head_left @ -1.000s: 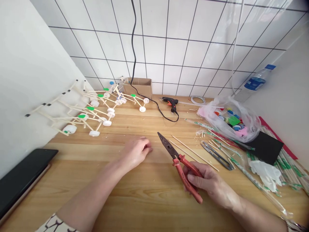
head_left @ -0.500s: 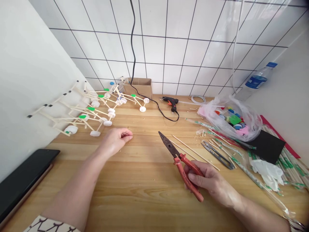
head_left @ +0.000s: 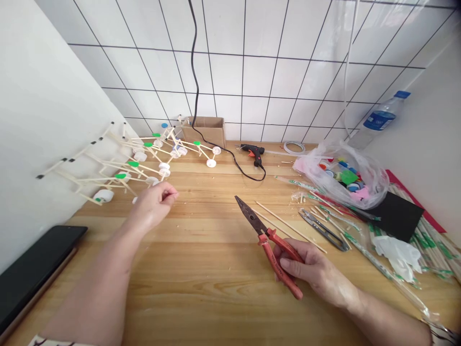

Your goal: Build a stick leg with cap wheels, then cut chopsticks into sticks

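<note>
My left hand, fingers pinched together, nears the stick model at ten o'clock and could knock it; my right hand clamps the pliers.

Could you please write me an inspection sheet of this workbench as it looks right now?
Surface: wooden table, with small chips scattered on it.
Job's things: red-handled pliers in the right hand, jaws shut; stick-and-cap models by the left wall.
Clutter: loose sticks, snips, plastic bag of caps, glue gun, tape roll, cardboard box, water bottle, black block, phone.
Grippers: left hand raised near the models, fingers pinched; what they hold cannot be told.
Cables: black cord running down the wall to the glue gun.
Surroundings: white tiled wall.
</note>
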Demonstrator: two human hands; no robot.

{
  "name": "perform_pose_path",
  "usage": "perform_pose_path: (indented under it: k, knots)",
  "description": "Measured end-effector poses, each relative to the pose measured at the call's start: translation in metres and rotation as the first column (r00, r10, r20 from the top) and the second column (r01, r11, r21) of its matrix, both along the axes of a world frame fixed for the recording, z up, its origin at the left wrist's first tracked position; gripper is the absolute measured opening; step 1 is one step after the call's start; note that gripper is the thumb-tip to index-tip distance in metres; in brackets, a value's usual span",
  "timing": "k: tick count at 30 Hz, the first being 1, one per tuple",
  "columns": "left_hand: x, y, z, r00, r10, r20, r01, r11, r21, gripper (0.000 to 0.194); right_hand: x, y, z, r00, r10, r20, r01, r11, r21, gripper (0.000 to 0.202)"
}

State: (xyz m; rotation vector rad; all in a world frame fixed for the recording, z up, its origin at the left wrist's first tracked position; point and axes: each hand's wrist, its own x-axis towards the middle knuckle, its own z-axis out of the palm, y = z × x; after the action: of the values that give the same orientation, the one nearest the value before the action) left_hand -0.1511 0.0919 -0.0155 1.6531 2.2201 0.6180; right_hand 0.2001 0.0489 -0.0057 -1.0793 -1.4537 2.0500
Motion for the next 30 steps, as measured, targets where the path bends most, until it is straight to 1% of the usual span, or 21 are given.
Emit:
perform_pose_path:
  k: [1, 4, 6, 9, 12, 15, 18, 20, 22, 23, 25, 27, 30]
  knots:
    - [-0.002, -0.001, 0.002, 1.0, 0.004, -0.005, -0.004, 1.0, -0.009, 0.017, 0.0, 0.0, 0.0, 1.0, 0.002, -0.002, -0.002, 1.0, 0.003, 0.03]
    - [0.002, -0.001, 0.004, 0.999, -0.053, -0.003, 0.053, 0.997, -0.051, 0.015, 0.0, 0.0, -0.001, 1.0, 0.003, -0.011, -0.003, 1.0, 0.002, 0.03]
    - [0.007, 0.001, 0.002, 0.995, -0.094, -0.015, 0.092, 0.993, -0.069, 0.015, 0.0, 0.0, -0.002, 1.0, 0.002, -0.016, -0.002, 1.0, 0.003, 0.031]
    - [0.012, 0.005, -0.004, 0.989, -0.128, -0.075, 0.123, 0.99, -0.073, 0.012, 0.0, -0.001, -0.002, 1.0, 0.011, -0.025, -0.011, 1.0, 0.006, 0.03]
    - [0.012, 0.006, -0.007, 0.981, -0.154, -0.119, 0.148, 0.987, -0.058, 0.01, 0.0, 0.0, -0.002, 1.0, 0.015, -0.02, -0.015, 1.0, 0.01, 0.029]
    - [0.009, 0.004, -0.006, 0.978, -0.179, -0.11, 0.174, 0.983, -0.05, 0.012, 0.001, 0.0, -0.003, 1.0, -0.002, -0.007, 0.002, 1.0, 0.018, 0.029]
    - [0.009, -0.001, 0.004, 0.979, -0.202, -0.028, 0.201, 0.979, -0.029, 0.02, 0.001, 0.001, -0.005, 1.0, -0.021, -0.002, 0.021, 0.999, 0.026, 0.029]
    - [0.014, -0.004, 0.013, 0.971, -0.19, 0.142, 0.189, 0.982, 0.022, 0.021, 0.002, 0.002, -0.006, 1.0, -0.024, -0.019, 0.025, 0.999, 0.023, 0.03]
    - [0.022, -0.003, 0.02, 0.947, -0.163, 0.278, 0.161, 0.987, 0.028, 0.019, 0.002, 0.003, -0.008, 0.999, -0.03, -0.032, 0.03, 0.999, 0.014, 0.032]
    - [0.026, -0.002, 0.021, 0.941, -0.138, 0.309, 0.133, 0.99, 0.037, 0.017, 0.002, 0.003, -0.008, 0.999, -0.035, -0.032, 0.035, 0.999, 0.012, 0.031]
    - [0.034, 0.005, 0.022, 0.946, -0.105, 0.308, 0.102, 0.994, 0.027, 0.015, 0.002, 0.004, -0.008, 0.999, -0.042, -0.034, 0.042, 0.999, 0.011, 0.029]
    - [0.04, 0.017, 0.02, 0.956, -0.098, 0.275, 0.097, 0.995, 0.016, 0.013, 0.002, 0.004, -0.008, 0.998, -0.043, -0.048, 0.043, 0.999, 0.013, 0.026]
    - [0.047, 0.04, 0.017, 0.975, -0.092, 0.203, 0.094, 0.996, 0.003, 0.01, 0.002, 0.004, -0.009, 0.997, -0.04, -0.06, 0.041, 0.999, 0.014, 0.024]
